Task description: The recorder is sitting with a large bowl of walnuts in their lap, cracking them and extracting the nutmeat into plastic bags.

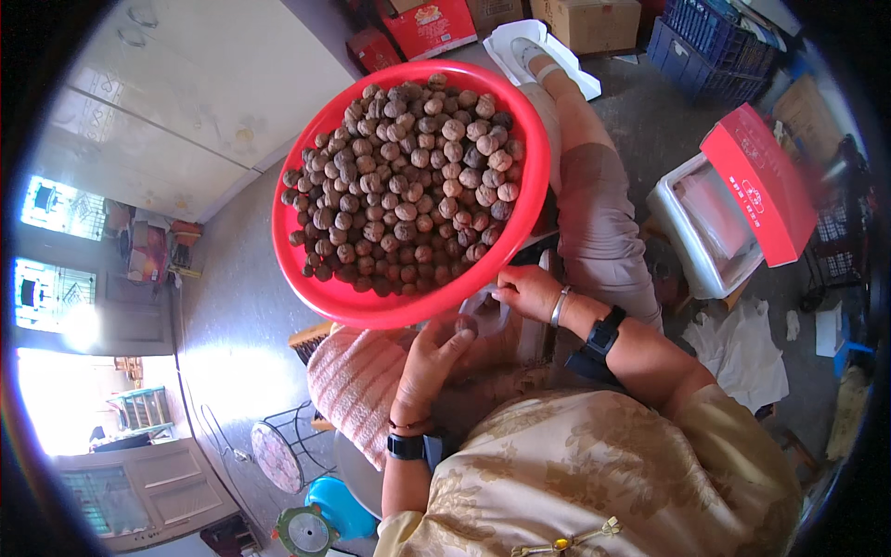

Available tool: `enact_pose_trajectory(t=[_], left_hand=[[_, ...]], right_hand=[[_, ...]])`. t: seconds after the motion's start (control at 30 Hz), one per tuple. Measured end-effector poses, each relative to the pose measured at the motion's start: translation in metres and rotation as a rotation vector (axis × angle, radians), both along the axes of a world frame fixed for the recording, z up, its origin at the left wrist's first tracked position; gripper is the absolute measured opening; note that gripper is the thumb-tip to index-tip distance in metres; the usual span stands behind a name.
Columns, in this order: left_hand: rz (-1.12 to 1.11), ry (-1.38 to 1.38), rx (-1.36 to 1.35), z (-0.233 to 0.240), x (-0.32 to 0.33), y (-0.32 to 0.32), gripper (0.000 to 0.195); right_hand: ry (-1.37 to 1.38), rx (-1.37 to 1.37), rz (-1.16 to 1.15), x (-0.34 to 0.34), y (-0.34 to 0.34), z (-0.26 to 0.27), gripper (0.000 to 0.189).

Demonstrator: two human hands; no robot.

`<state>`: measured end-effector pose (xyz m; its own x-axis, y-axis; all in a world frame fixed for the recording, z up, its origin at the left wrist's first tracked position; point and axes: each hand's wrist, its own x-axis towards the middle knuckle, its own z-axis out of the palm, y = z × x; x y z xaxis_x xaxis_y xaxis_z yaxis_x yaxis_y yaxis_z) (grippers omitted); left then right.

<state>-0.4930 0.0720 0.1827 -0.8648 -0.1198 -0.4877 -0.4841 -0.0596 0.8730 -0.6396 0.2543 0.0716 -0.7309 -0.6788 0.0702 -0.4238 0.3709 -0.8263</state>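
Note:
Many walnuts point(397, 188) fill the left and middle of a large red plastic basin point(532, 167). Below the basin's near rim, my left hand point(433, 358) has its thumb and fingers around a small, round, brownish thing that looks like a walnut point(465, 324). To its right, my right hand point(527, 292) pinches the edge of a small clear plastic bag point(486, 312) between thumb and fingers. The bag lies between both hands, partly hidden by the fingers and the rim. Whether my left hand also touches the bag cannot be told.
A pink striped towel point(358, 383) lies left of my left hand. At right, a white foam box point(686, 244) holds clear plastic bags, with a red carton lid point(762, 184) leaning on it. Blue crates point(710, 69) and cardboard boxes point(588, 24) stand behind. A round stool point(277, 456) is at lower left.

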Motion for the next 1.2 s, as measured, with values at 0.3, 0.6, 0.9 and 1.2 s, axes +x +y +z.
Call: enact_pose_trajectory(t=[0.3, 0.6, 0.9, 1.2], left_hand=[[-0.08, 0.041, -0.182, -0.021, -0.003, -0.005, 0.035], [-0.126, 0.001, -0.053, 0.06, -0.023, -0.001, 0.029], [-0.079, 0.556, -0.981, 0.059, -0.106, -0.068, 0.026], [0.024, 0.594, -1.337, 0.031, -0.185, -0.109, 0.033]], right_hand=[[-0.001, -0.009, -0.006, 0.0, -0.001, 0.004, 0.022], [-0.025, 0.0, -0.016, 0.003, -0.001, 0.008, 0.024], [0.117, -0.104, -0.034, 0.002, -0.003, 0.001, 0.022], [0.108, -0.038, -0.006, 0.0, -0.004, 0.002, 0.022]])
